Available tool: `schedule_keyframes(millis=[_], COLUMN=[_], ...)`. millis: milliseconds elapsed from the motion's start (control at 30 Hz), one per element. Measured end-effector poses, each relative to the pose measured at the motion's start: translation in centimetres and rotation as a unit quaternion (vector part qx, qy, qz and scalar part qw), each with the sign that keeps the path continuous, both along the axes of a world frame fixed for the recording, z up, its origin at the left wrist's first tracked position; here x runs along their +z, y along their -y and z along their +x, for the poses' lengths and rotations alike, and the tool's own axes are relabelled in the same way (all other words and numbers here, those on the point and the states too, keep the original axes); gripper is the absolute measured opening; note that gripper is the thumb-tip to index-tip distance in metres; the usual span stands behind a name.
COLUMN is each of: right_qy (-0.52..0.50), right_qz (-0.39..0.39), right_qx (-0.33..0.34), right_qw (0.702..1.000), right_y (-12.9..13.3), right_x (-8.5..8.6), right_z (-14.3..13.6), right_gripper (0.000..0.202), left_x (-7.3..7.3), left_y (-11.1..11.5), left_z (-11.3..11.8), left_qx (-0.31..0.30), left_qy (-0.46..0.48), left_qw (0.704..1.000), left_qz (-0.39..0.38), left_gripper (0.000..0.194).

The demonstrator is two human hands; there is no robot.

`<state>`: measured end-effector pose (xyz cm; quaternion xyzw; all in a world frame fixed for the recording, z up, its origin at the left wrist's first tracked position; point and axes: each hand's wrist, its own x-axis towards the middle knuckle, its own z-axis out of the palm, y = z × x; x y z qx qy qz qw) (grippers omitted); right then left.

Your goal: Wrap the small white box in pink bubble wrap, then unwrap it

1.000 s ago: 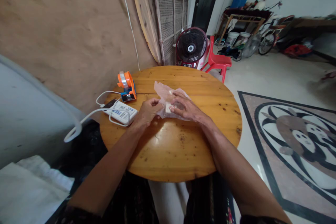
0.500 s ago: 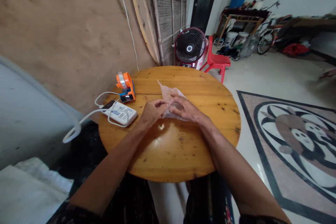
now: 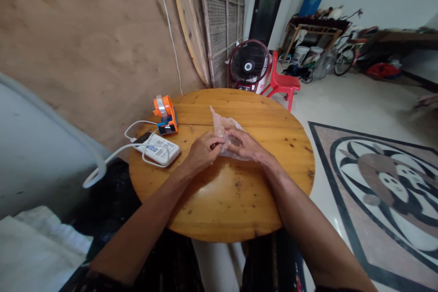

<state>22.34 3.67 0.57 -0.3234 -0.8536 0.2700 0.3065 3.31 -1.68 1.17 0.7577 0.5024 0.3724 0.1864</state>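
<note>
A thin, pale pinkish plastic bag [image 3: 219,121] lies crumpled near the middle of the round wooden table [image 3: 226,210]. My left hand [image 3: 205,149] pinches its near edge, thumb and fingers pressed together. From the other side my right hand [image 3: 247,144] grips the same film, its fingers curled and its tips almost meeting those of the left. Both hands stay low over the tabletop. Part of the film is hidden under the fingers, and I cannot make out whether anything lies inside it.
Left on the table are a white power bank [image 3: 162,149] with a white cable and an orange tape dispenser [image 3: 166,114]. Beyond the far edge stand a fan [image 3: 249,61] and a red plastic chair [image 3: 284,81]. A brown wall [image 3: 102,45] rises on the left.
My left hand has turned slightly, and its fingers have closed more tightly at the film. The right hand stays almost in place. The whole view has shifted a little.
</note>
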Motion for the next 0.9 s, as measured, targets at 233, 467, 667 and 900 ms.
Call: schedule_keyframes(millis=[233,467,667,900], right_qy=[-0.030,-0.042,-0.101,-0.097], right_qz=[-0.088,-0.118,-0.140,-0.170], right_qx=[0.042,-0.020,-0.053,-0.088], right_qw=[0.995,0.992,0.984,0.977], right_y=[0.5,-0.1,-0.8,-0.5], right_x=[0.9,0.8,0.0,-0.1], right_z=[0.3,0.5,0.6,0.5], right_gripper=[0.035,0.042,0.053,0.052], left_x=[-0.6,-1.0,-1.2,-0.7], left_y=[-0.3,-0.5,-0.5,-0.1], left_z=[-0.2,-0.2,-0.4,-0.5], left_qx=[-0.023,-0.048,-0.073,-0.104], left_qy=[-0.036,-0.015,0.022,0.037], left_qw=[0.993,0.991,0.992,0.989], left_qz=[0.110,0.125,0.100,0.097], left_gripper=[0.017,0.020,0.019,0.018])
